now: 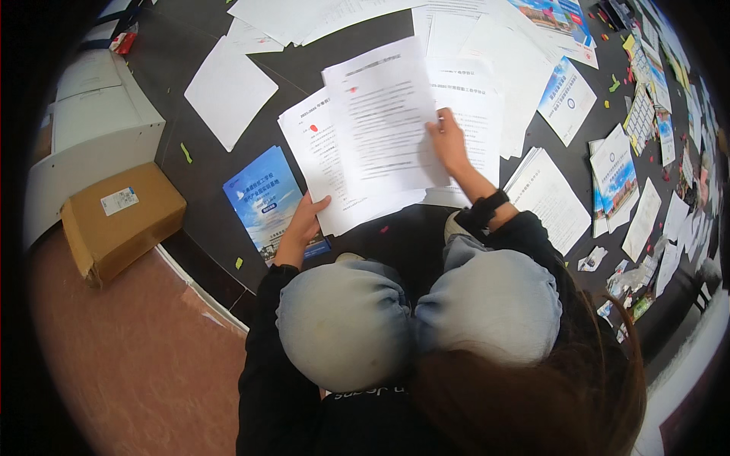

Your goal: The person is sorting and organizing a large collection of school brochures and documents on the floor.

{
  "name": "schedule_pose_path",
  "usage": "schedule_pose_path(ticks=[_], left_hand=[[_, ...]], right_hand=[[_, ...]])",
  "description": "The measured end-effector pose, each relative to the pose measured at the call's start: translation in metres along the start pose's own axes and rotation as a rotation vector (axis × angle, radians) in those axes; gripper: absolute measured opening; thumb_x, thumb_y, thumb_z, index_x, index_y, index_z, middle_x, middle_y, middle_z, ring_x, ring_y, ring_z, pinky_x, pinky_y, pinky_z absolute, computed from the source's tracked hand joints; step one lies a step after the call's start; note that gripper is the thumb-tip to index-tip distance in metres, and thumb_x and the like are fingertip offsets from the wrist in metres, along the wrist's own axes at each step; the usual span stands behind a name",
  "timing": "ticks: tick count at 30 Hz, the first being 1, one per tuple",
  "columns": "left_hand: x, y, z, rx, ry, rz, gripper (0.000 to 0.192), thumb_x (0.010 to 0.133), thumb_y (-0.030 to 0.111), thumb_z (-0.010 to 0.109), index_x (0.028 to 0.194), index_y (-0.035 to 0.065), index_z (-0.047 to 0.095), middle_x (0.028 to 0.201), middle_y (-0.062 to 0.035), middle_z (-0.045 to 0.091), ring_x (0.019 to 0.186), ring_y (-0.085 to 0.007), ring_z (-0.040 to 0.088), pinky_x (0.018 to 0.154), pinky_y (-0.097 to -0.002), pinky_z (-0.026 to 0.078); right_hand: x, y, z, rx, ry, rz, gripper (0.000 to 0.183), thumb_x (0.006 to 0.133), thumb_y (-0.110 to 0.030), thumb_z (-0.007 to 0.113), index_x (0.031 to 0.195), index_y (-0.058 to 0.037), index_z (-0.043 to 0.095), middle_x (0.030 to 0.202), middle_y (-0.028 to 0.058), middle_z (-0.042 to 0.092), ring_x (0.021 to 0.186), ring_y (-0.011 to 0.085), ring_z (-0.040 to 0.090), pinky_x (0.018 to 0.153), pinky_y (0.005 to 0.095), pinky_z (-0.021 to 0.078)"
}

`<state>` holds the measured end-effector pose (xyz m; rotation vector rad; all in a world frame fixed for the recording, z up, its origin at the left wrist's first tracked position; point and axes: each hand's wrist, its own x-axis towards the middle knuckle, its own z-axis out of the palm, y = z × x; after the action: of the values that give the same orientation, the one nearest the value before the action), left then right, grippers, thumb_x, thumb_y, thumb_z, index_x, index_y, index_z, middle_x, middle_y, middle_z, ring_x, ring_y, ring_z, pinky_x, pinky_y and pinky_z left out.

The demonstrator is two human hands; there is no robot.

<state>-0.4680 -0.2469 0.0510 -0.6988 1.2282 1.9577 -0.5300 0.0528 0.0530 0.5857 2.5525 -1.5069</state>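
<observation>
My left hand (305,222) grips the lower left corner of a stack of printed paper sheets (325,165), its thumb on top. A red mark shows on that stack's top page. In my right hand (449,139) is the right edge of another printed sheet (388,125), which overlaps the stack and looks slightly blurred. More printed sheets (479,119) lie on the floor behind my right hand. Beside my left hand, partly under it, rests a blue printed booklet (268,196). Both hands are in front of my bent knees.
A cardboard box (125,216) with a label stands at the left, against a white cabinet (102,137). A blank sheet (231,94) lies ahead on the dark tiled floor. To the right are a paper stack (550,199), brochures (616,176), a keyboard (639,119) and scattered scraps.
</observation>
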Motion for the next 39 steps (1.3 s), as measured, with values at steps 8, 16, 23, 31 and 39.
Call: schedule_pose_path(ticks=[8,16,23,31,39], left_hand=[[0.002,-0.003,-0.011,0.07,0.083,0.056,0.043,0.077,-0.004,0.045,0.117,-0.0009,0.029,0.114,-0.0149,0.042,0.102,-0.025,0.045,0.084,-0.0336,0.04],[0.001,-0.004,-0.004,0.092,0.123,0.073,0.04,0.078,-0.001,0.047,0.115,-0.0021,0.033,0.111,-0.0142,0.045,0.099,-0.0239,0.047,0.083,-0.0326,0.041],[-0.001,0.003,-0.002,-0.132,0.138,0.006,0.04,0.087,0.027,0.036,0.117,-0.0006,0.034,0.113,-0.0122,0.044,0.101,-0.0223,0.046,0.084,-0.0329,0.04],[-0.001,0.0,-0.003,-0.211,0.086,0.012,0.043,0.086,0.03,0.037,0.118,0.0005,0.033,0.115,-0.0124,0.043,0.105,-0.0222,0.043,0.087,-0.0342,0.038],[-0.002,0.004,-0.004,-0.133,0.101,0.037,0.04,0.085,0.028,0.041,0.115,0.0019,0.037,0.11,-0.0102,0.047,0.098,-0.0208,0.049,0.082,-0.0332,0.042]], right_hand=[[0.018,0.021,-0.071,0.393,0.0,0.104,0.021,0.079,-0.004,0.045,0.101,-0.004,0.044,0.071,0.0069,0.055,0.061,0.0101,0.049,0.053,0.0223,0.0394],[0.003,0.036,-0.051,0.512,-0.154,0.207,0.021,0.08,-0.003,0.043,0.1,-0.0035,0.043,0.074,0.0082,0.055,0.061,0.0113,0.051,0.053,0.0227,0.0416],[0.003,0.024,0.0,0.232,-0.387,0.203,0.032,0.076,-0.009,0.048,0.105,0.0021,0.039,0.095,0.0136,0.049,0.082,0.0182,0.05,0.071,0.029,0.0402],[0.001,-0.001,0.012,0.422,-0.532,0.37,0.051,0.074,-0.008,0.052,0.115,0.0072,0.025,0.104,0.0234,0.044,0.092,0.027,0.05,0.077,0.0303,0.0442],[-0.001,-0.007,0.011,0.599,-0.576,0.419,0.05,0.072,-0.002,0.053,0.114,0.0077,0.028,0.105,0.0232,0.045,0.093,0.0276,0.051,0.079,0.032,0.0442]])
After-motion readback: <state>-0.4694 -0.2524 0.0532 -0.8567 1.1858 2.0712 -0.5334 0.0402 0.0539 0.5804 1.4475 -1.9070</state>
